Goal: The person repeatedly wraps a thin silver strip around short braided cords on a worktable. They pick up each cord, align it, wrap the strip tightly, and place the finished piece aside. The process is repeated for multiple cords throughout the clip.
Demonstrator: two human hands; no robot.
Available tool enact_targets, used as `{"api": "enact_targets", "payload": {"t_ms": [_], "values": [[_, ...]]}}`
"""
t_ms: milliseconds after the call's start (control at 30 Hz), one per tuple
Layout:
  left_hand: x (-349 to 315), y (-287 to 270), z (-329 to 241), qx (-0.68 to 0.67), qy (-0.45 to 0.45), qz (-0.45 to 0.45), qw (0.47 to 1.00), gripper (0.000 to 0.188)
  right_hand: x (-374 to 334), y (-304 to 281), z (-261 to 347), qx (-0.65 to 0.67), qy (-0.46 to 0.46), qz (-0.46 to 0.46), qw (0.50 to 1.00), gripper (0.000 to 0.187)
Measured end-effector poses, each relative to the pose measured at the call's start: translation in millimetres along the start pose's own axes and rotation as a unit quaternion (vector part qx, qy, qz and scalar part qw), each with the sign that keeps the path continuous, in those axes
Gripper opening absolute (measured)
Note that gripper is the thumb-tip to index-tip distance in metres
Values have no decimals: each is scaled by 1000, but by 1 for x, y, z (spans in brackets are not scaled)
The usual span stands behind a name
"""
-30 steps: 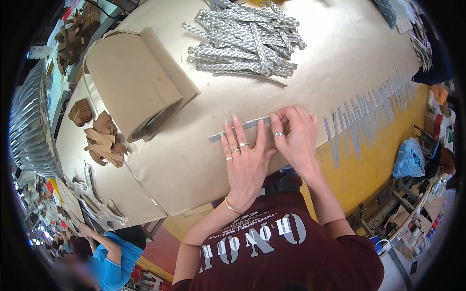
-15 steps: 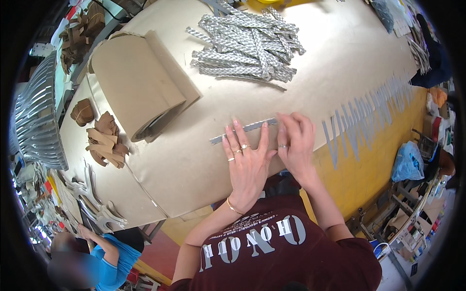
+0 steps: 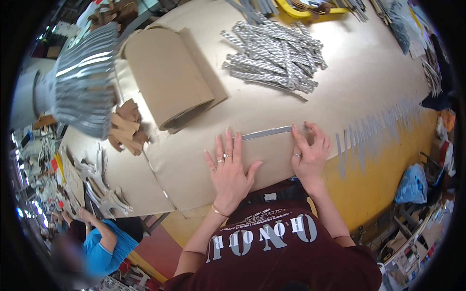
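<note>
On my feed the left hand [image 3: 230,172] lies palm down with its fingers spread, gripping nothing, two fingertips at the left end of a thin grey strip [image 3: 267,132]. The right hand [image 3: 313,155] is half curled, one fingertip on the strip's right end; I cannot tell whether it pinches or only presses. The strip lies nearly straight between them on the brown-covered table [image 3: 204,179]. I judge it light, limp and easily bent, perhaps a bit slick, so I would hold it flat by both ends. Its left tip is hidden by the fingers, and the pale line along its edge is too fine for me to read. Beyond lie a pile of braided strips [image 3: 276,60] and a rolled brown sheet [image 3: 167,72]; a blurred ribbed grey object [image 3: 85,80] covers part of the brown scraps [image 3: 127,131].
</note>
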State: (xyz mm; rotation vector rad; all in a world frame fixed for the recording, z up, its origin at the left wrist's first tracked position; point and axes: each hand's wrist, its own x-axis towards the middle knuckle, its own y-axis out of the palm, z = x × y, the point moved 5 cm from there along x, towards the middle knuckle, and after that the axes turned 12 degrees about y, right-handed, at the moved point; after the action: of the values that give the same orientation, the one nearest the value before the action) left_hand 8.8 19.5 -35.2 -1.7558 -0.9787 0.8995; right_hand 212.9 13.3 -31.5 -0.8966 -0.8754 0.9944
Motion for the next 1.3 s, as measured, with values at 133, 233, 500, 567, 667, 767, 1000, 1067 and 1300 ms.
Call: {"api": "enact_targets", "payload": {"t_ms": [133, 233, 500, 567, 667, 767, 1000, 1067, 1300], "values": [[-5, 2, 5, -24, -53, -80, 995, 97, 0, 1, 0, 2, 2, -12, 1000, 53], [-11, 4, 9, -32, -61, -159, 985, 97, 1, 0, 2, 6, -1, -14, 1000, 52], [-2, 25, -45, -24, 139, -130, 981, 82, 0, -1, 18, -19, -55, -12, 998, 48], [9, 31, -55, -7, 144, -74, 987, 77, 2, 2, 25, 16, -90, -12, 996, 50], [11, 24, -37, -67, 98, -57, 991, 76, 19, 2, 26, 118, -105, 22, 987, 52], [-3, 10, -7, -69, 72, -70, 992, 72, 43, -8, 22, 128, -44, -21, 991, 38], [-18, 0, 26, -55, 45, -161, 984, 43, 106, -11, 27, 140, 8, -48, 989, 36], [-18, 1, 22, -46, 47, -194, 979, 40, 116, -2, 30, 118, 17, -42, 992, 32], [-16, -5, 44, -130, 55, -200, 970, 21, 113, -16, -1, 286, 152, -42, 945, 19]]}}
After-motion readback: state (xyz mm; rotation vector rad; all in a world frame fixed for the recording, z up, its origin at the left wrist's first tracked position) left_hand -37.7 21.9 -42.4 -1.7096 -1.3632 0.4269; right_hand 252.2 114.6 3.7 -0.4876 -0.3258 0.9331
